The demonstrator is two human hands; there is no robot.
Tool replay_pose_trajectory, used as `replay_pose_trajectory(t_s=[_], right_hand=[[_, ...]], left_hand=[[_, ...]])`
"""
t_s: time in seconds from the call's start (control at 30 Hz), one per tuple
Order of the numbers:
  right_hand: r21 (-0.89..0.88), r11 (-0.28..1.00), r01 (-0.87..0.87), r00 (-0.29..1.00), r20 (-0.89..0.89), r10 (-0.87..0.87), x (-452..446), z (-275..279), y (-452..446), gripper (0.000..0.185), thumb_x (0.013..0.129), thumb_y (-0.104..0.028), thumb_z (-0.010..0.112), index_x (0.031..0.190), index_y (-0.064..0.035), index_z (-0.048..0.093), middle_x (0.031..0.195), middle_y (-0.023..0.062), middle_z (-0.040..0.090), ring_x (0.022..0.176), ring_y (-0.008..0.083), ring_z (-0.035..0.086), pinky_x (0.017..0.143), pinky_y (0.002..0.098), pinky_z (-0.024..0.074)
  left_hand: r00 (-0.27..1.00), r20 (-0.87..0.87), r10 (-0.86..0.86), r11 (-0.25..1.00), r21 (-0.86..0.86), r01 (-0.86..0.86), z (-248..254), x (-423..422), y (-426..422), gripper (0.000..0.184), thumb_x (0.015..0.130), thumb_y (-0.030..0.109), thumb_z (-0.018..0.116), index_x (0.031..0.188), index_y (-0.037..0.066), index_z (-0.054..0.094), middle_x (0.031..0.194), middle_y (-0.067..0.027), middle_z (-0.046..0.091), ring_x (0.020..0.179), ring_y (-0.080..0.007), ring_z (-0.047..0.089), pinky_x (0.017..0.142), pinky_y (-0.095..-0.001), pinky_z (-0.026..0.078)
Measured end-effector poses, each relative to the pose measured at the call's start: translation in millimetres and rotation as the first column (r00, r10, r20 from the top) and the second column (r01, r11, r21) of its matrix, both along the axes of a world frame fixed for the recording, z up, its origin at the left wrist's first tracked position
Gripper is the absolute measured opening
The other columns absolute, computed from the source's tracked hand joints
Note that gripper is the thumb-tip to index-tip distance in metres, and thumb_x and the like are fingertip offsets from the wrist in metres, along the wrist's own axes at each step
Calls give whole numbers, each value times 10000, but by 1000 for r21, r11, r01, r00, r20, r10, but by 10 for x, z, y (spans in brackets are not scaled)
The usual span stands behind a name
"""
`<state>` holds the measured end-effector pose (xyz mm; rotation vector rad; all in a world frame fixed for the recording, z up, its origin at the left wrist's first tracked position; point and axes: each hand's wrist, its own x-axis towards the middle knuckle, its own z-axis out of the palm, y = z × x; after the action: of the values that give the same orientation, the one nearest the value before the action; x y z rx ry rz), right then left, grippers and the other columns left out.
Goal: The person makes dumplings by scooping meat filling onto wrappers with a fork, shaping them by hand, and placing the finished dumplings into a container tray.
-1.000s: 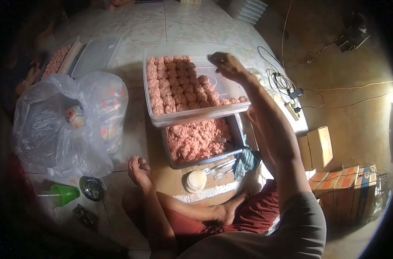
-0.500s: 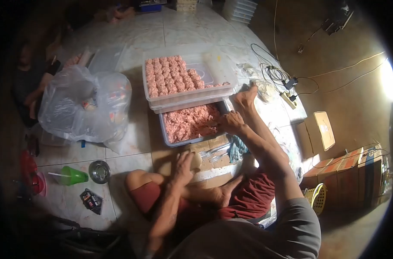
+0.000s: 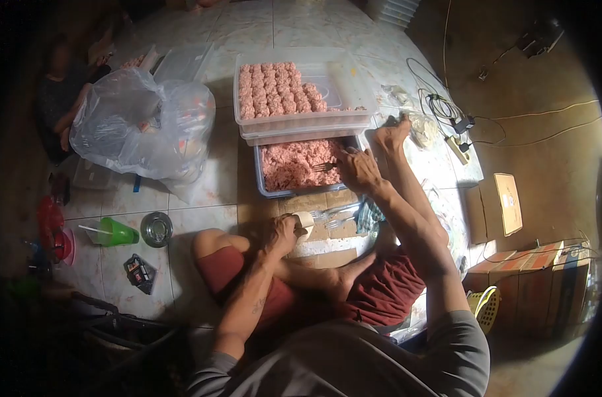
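One fork (image 3: 325, 167), likely light, stiff, best gripped by its handle, is clasped in right hand (image 3: 360, 171) over soft-looking mince (image 3: 282, 163); left hand (image 3: 284, 235) half-curled at pale discs (image 3: 305, 220), hold unclear.

Right hand (image 3: 360, 172) gripping, farther forward; left hand (image 3: 286, 235) curled
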<state>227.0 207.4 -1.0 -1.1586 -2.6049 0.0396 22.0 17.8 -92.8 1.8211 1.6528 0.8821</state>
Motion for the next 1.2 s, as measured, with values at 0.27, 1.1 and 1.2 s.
replay_pose_trajectory(t_s=[0.27, 1.1, 1.2], right_hand=[[21, 999, -33, 955, 294, 25, -736, -323, 229, 236, 978, -206, 490, 1016, -106, 701, 1032, 130, 687, 1045, 257, 651, 1042, 525, 365], [-726, 666, -171, 964, 15, 265, -587, 412, 231, 255, 927, -259, 620, 957, -35, 738, 938, 134, 731, 888, 261, 691, 826, 423, 504], [-683, 660, -312, 948, -270, 168, -338, 521, 140, 255, 920, -221, 640, 971, 8, 738, 956, 153, 732, 836, 234, 700, 699, 379, 527]], left_hand=[[943, 332, 2, 974, -216, 74, -370, -122, 76, 285, 860, 280, 784, 912, 6, 724, 852, -156, 732, 805, -248, 710, 734, -392, 538], [345, 935, 85, 899, -221, 378, 40, -114, 130, 281, 940, 221, 729, 1074, -7, 632, 920, -67, 677, 780, -129, 678, 664, -225, 553], [225, 965, 137, 855, -230, 466, 80, -217, 165, 215, 913, 107, 704, 1106, 24, 659, 960, -80, 706, 864, -174, 717, 757, -307, 616]])
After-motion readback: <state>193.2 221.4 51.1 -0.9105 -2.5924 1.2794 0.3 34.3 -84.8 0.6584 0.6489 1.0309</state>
